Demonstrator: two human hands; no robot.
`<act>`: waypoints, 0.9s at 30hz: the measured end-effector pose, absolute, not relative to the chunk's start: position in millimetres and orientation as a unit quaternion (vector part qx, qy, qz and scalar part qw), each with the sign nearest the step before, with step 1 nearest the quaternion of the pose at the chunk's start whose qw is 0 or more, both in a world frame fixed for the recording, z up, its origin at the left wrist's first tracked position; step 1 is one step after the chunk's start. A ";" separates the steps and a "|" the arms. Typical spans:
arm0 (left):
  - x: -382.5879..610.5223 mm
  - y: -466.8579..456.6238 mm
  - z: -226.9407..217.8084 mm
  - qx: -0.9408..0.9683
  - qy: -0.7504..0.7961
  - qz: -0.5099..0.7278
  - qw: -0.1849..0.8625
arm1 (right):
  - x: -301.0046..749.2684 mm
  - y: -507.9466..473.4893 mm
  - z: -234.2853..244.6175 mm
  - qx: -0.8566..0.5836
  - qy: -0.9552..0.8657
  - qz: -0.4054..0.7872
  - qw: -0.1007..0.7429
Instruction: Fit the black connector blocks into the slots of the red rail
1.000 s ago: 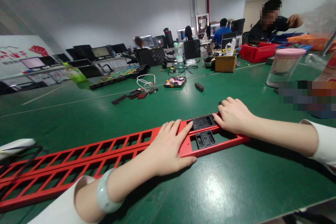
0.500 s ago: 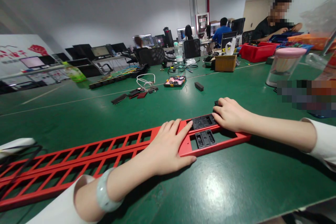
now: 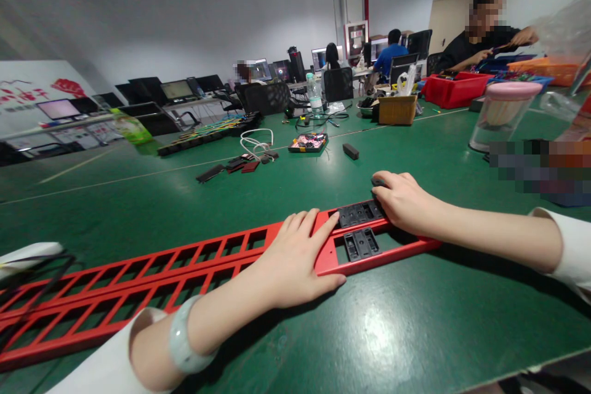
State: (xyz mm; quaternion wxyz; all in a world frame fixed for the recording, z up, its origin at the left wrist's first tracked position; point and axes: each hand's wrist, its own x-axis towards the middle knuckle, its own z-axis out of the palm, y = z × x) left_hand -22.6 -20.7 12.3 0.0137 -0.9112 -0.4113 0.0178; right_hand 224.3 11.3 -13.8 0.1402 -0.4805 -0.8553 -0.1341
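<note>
A long red slotted frame (image 3: 327,253) lies slantwise across the green table. Spread flat over it is my left hand (image 3: 298,252), pressing with its fingers apart; a pale bangle (image 3: 184,335) circles that wrist. Black plastic socket modules (image 3: 357,214) fill part of the rear slot at the frame's right end. A second black module group (image 3: 361,244) sits in the front slot, with gaps on both sides. My right hand (image 3: 409,203) is over the frame's right end, its fingers closed on a small black part (image 3: 379,183) that is mostly hidden.
Behind the frame lie a black block (image 3: 351,151), a small tray of parts (image 3: 308,143), dark flat pieces (image 3: 237,164) and a white cable (image 3: 252,144). A pink-lidded jar (image 3: 503,117) stands at right. A person (image 3: 484,37) works beyond a red bin (image 3: 455,91).
My right hand has lifted slightly and its fingers have curled more around the small black part. My left hand stays put. The person at the back right has raised a hand.
</note>
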 end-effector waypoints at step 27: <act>-22.5 -20.0 11.8 -0.911 -0.412 0.021 0.011 | 228.0 13.7 -19.8 -0.324 -0.894 0.003 0.310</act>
